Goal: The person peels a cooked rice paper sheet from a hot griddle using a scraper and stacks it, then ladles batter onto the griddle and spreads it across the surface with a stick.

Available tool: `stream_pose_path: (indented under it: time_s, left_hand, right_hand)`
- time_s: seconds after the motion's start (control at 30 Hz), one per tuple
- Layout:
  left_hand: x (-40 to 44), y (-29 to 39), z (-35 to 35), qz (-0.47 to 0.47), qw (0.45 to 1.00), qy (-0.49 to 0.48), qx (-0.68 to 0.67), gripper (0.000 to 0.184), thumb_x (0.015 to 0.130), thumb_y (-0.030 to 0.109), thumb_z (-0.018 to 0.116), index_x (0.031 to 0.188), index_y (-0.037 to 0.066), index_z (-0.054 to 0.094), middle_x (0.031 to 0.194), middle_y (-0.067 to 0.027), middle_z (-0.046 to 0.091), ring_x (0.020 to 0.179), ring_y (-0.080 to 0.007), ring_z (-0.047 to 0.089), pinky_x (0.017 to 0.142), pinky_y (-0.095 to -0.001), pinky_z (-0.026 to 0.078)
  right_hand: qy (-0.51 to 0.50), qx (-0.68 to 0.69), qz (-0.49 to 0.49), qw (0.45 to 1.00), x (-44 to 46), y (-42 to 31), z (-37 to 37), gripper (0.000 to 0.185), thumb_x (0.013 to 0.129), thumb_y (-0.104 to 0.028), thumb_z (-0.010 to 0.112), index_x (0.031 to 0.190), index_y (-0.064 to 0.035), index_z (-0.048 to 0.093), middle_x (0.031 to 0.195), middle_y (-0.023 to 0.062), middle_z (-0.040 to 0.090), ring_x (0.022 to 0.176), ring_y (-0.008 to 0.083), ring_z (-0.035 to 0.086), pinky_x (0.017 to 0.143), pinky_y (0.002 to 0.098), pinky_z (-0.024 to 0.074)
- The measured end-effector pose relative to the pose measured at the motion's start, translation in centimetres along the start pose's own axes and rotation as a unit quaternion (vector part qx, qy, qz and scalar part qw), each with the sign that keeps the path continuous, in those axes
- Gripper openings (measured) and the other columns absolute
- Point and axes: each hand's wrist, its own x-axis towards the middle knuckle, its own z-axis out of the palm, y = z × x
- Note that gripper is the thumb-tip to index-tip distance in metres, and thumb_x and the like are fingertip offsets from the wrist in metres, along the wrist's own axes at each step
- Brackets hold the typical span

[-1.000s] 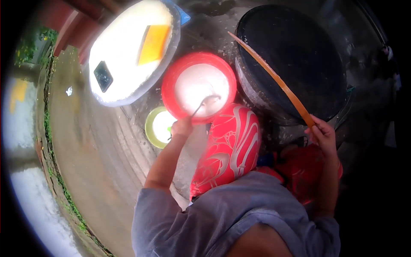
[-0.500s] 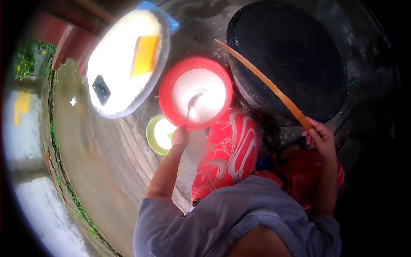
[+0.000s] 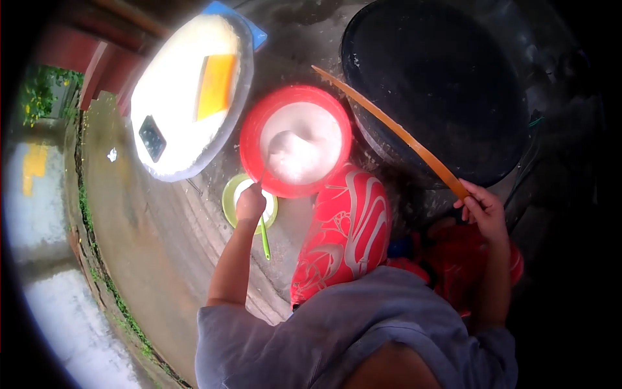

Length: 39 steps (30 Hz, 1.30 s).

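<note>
My left hand [image 3: 251, 203] is closed round the handle of a ladle [image 3: 279, 144], whose bowl is in the white liquid of a red basin [image 3: 249, 133]. Under that hand stands a small green bowl [image 3: 230, 206] with white contents and a green-handled utensil [image 3: 265, 240] leaning out of it. A long, thin, slightly curved wooden stick [image 3: 402, 135] is pinched at its lower end by my right hand [image 3: 481, 206]. It slants up to the left over the edge of a large round black griddle [image 3: 440, 84], its tip beyond the rim.
A round, bright white surface [image 3: 172, 84] at the upper left carries a yellow-orange block [image 3: 216, 85] and a dark phone-like rectangle [image 3: 153, 139]. Something blue [image 3: 258, 34] shows behind it. My red-patterned trouser leg [image 3: 343, 236] is close to the basin.
My left hand has moved left and slightly down, bringing the ladle to the basin's left side. The green utensil handle now shows more. The stick's tip has shifted slightly left.
</note>
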Motion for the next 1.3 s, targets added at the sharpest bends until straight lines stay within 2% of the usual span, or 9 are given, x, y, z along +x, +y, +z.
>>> stream_pose_path:
  time_s: [0.17,0.23,0.27,0.3,0.4,0.47,0.5,0.93,1.3]
  left_hand:
    - [1.8,2.9,6.7,-0.035,0.997,-0.058,0.026,0.026,0.079,0.017,0.051,0.096,-0.001,0.060,0.093,-0.0216,0.063,0.090,-0.0363,0.060,0.078,-0.0446,0.048]
    - [2.5,3.8,9.2,-0.002,0.991,-0.083,-0.106,0.021,0.083,0.014,0.048,0.086,-0.004,0.060,0.067,-0.0196,0.060,0.056,-0.0291,0.061,0.047,-0.0375,0.048]
    - [4.1,1.5,12.3,-0.001,0.991,-0.083,-0.106,0.021,0.083,0.014,0.048,0.086,-0.004,0.060,0.067,-0.0196,0.060,0.056,-0.0291,0.061,0.047,-0.0375,0.048]
    - [4.5,1.5,12.4,0.181,0.960,-0.140,-0.162,0.020,0.085,0.014,0.047,0.085,-0.003,0.058,0.061,-0.0139,0.055,0.049,-0.0225,0.053,0.040,-0.0323,0.042]
    - [3.7,2.8,10.3,-0.067,0.774,-0.385,-0.498,0.018,0.090,0.013,0.043,0.088,-0.001,0.053,0.057,-0.0026,0.044,0.040,-0.0076,0.035,0.033,-0.0195,0.027]
    - [0.0,5.5,5.0,-0.278,0.534,-0.395,-0.694,0.018,0.091,0.012,0.042,0.096,-0.003,0.051,0.061,-0.0036,0.046,0.042,-0.0058,0.033,0.034,-0.0174,0.026]
    - [-0.6,4.5,4.7,-0.249,0.496,-0.416,-0.720,0.020,0.091,0.013,0.043,0.100,-0.003,0.050,0.063,-0.0032,0.045,0.043,-0.0043,0.031,0.034,-0.0158,0.025]
    - [-10.7,3.1,-10.1,-0.082,0.662,-0.233,-0.708,0.026,0.091,0.018,0.042,0.104,-0.005,0.048,0.057,-0.0052,0.046,0.037,-0.0071,0.032,0.032,-0.0201,0.024]
    - [-8.7,5.3,-7.6,-0.023,0.578,-0.240,-0.779,0.028,0.092,0.019,0.042,0.106,-0.004,0.049,0.061,-0.0087,0.050,0.040,-0.0101,0.038,0.033,-0.0208,0.030]
  right_hand:
    - [0.021,0.007,0.007,1.000,0.0,0.0,-0.6,0.037,0.089,0.000,0.046,0.125,-0.0055,0.050,0.085,0.0059,0.064,0.058,0.0038,0.051,0.052,0.0152,0.0396]
    - [0.031,0.010,0.004,0.999,-0.1,0.2,-0.6,0.037,0.089,0.000,0.046,0.125,-0.0052,0.050,0.084,0.0059,0.064,0.057,0.0038,0.051,0.051,0.0151,0.0395]
    - [0.030,0.017,0.001,0.999,0.0,0.5,-0.7,0.037,0.089,0.000,0.046,0.125,-0.0052,0.050,0.083,0.0058,0.064,0.057,0.0038,0.051,0.050,0.0149,0.0395]
    - [0.029,0.024,-0.003,0.999,0.1,0.6,-0.8,0.037,0.089,0.000,0.046,0.125,-0.0052,0.050,0.082,0.0058,0.064,0.056,0.0038,0.051,0.050,0.0146,0.0394]
    - [0.042,0.014,-0.013,0.999,0.1,0.5,-0.6,0.037,0.089,-0.001,0.047,0.125,-0.0051,0.050,0.081,0.0056,0.064,0.055,0.0037,0.051,0.049,0.0143,0.0391]
    - [0.049,0.013,-0.011,0.999,0.0,0.4,-0.5,0.036,0.089,-0.001,0.047,0.125,-0.0048,0.050,0.081,0.0056,0.064,0.055,0.0037,0.051,0.049,0.0144,0.0392]
    - [0.055,0.014,-0.005,0.998,-0.1,0.5,-0.4,0.036,0.089,-0.002,0.047,0.125,-0.0046,0.050,0.081,0.0057,0.064,0.055,0.0037,0.051,0.049,0.0145,0.0393]
    - [0.057,0.063,0.027,0.996,-0.8,2.0,-0.6,0.031,0.093,-0.012,0.045,0.121,0.0002,0.051,0.079,0.0060,0.064,0.053,0.0045,0.051,0.046,0.0155,0.0391]
    - [0.050,0.113,0.060,0.991,-2.1,2.5,-1.0,0.019,0.082,-0.002,0.057,0.101,-0.0023,0.056,0.065,0.0000,0.055,0.048,0.0025,0.044,0.044,0.0163,0.0344]
